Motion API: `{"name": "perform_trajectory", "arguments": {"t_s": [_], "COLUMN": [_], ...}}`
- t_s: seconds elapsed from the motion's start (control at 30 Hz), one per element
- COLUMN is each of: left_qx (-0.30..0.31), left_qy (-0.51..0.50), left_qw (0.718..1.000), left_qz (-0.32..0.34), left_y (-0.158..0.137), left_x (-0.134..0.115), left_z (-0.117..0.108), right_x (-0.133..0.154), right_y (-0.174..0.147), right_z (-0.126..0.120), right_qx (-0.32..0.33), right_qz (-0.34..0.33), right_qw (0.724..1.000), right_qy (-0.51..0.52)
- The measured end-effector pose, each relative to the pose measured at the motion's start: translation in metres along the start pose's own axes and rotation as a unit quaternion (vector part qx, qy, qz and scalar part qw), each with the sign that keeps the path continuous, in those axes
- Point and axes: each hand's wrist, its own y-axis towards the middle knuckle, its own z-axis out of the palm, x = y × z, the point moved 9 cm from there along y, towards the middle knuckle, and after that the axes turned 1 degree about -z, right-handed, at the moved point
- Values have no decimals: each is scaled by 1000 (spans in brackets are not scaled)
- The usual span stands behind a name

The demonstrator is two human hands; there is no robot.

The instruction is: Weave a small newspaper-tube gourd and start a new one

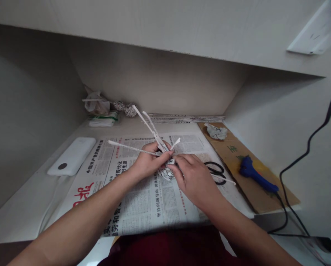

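Observation:
Between my two hands is a small woven piece of rolled newspaper strips (pixel 166 173), its rounded body showing below my fingers. Several paper strips stick out from it: two point up and away, one reaches left, a short one rises in the middle and one runs right beneath my right hand. My left hand (pixel 151 159) pinches the base of the strips with thumb and fingers. On the right side, my right hand (pixel 194 175) has its thumb and forefinger closed at the weave's edge. Black-handled scissors (pixel 216 173) lie partly hidden behind my right hand.
Newspaper sheets (pixel 137 192) cover the desk. A white power bank (pixel 72 157) with a cable lies left. Right, a blue glue gun (pixel 256 175) and crumpled paper (pixel 216 132) rest on cardboard (pixel 237 159). Paper rods (pixel 182 118), woven balls (pixel 125 108) and a tissue pack (pixel 103 120) sit behind.

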Motion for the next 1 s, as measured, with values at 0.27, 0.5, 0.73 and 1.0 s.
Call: {"name": "perform_trajectory", "arguments": {"t_s": [0.27, 0.5, 0.73, 1.0], "left_qx": [11, 10, 13, 26], "left_qy": [-32, -28, -18, -30], "left_qw": [999, 999, 1000, 999], "left_qz": [-21, -17, -15, -22], "left_y": [-1, -1, -1, -2], "left_x": [5, 6, 4, 5], "left_z": [3, 3, 2, 5], "right_x": [-7, 1, 5, -2], "right_y": [-1, -4, -4, 0], "right_z": [-2, -6, -13, -15], "right_qx": [-7, -38, -98, -60], "right_qz": [5, -40, -54, -34], "right_qw": [1000, 998, 993, 990], "right_qy": [15, 5, 42, 119]}}
